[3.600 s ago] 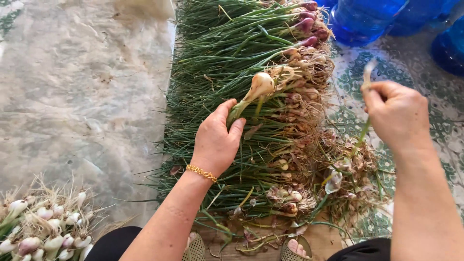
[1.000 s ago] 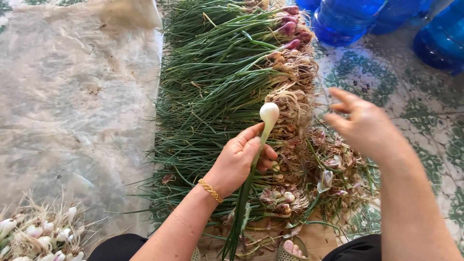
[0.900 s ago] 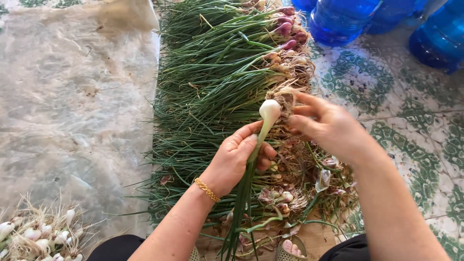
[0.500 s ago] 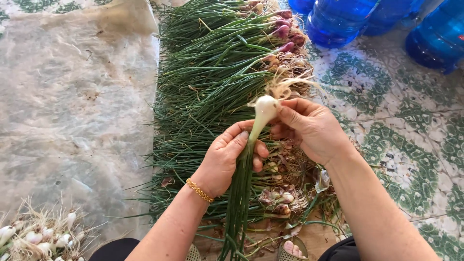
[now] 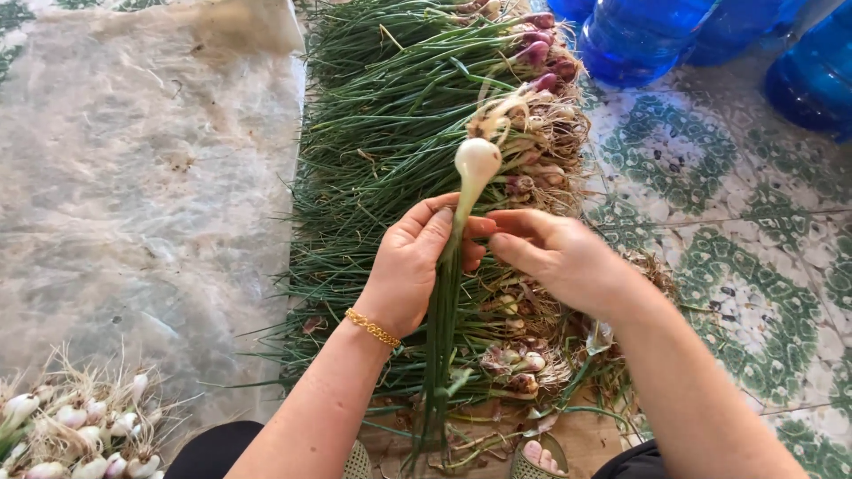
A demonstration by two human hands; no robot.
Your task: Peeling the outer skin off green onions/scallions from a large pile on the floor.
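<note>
Item in hand: spring onion [image 5: 477, 162], white bulb uppermost, green leaves hanging down past the wrist toward the floor.
Left hand [image 5: 417, 262]: fingers closed round the stalk just below the bulb; gold bracelet [image 5: 373, 327] at the wrist.
Right hand [image 5: 559, 253]: thumb and fingers drawn together at the stalk, touching it beside the left fingertips; whether it pinches a loose skin or only the stalk cannot be told.
Bulb condition: clean and pale, no roots visible on its top.
Handling note: a firm left grip low on the neck likely keeps the bulb steady; a light pull by the right along the stalk, not across it, should spare the leaves from snapping.
Stock beneath: heap of uncleaned onions [image 5: 417, 115], leaves to the left, rooty bulbs [image 5: 541, 98] to the right, some purple.
Finished pile: cleaned white bulbs [image 5: 75, 426] at lower left on a plastic sheet [image 5: 133, 177].
Surroundings: patterned floor tiles [image 5: 710, 186]; blue water bottles [image 5: 643, 35] at upper right, well apart from the hands.
Risk: loose skins and roots [image 5: 532, 364] under the hands may cling to the cleaned stalk.
</note>
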